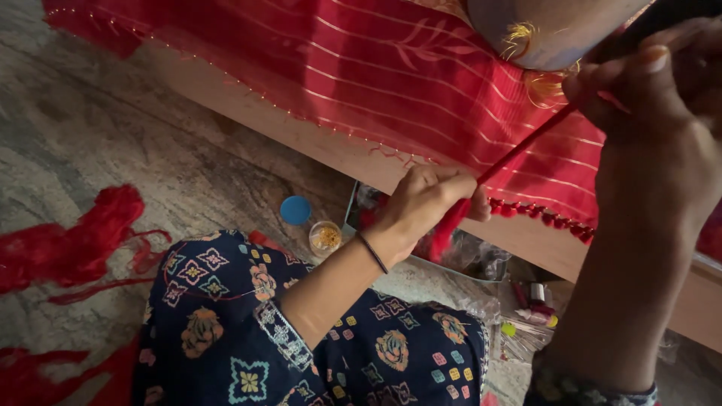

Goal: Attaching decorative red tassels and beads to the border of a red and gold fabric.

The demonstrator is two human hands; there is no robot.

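Left hand [425, 197]: closed in a pinch on the lower end of a taut bundle of red thread [519, 154], near a row of red tassels [538, 214]; grip placed low, apparently to keep the strand stretched.
Right hand [662, 90]: raised at near right, close to the camera, fingers pinched shut on the upper end of the same thread; held high, giving the strand its slant.
Red woven cloth with thin pale stripes [391, 68]: draped over a pale wooden plank [331, 146], hem hanging at the plank's edge, within reach of both hands.
Tassel row: along the hem, right of the left hand, touching the cloth edge.
Shallow tray of sundries [466, 252]: on the floor under the left hand, contents unclear.
Small clear jar of golden bits [326, 237]: open, just left of the tray; round blue lid [295, 210] beside it.
Loose red thread heap [71, 240]: far left on the grey stone floor [113, 135], well apart.
Patterned dark blue sleeve [226, 316]: on the left forearm, low in view.
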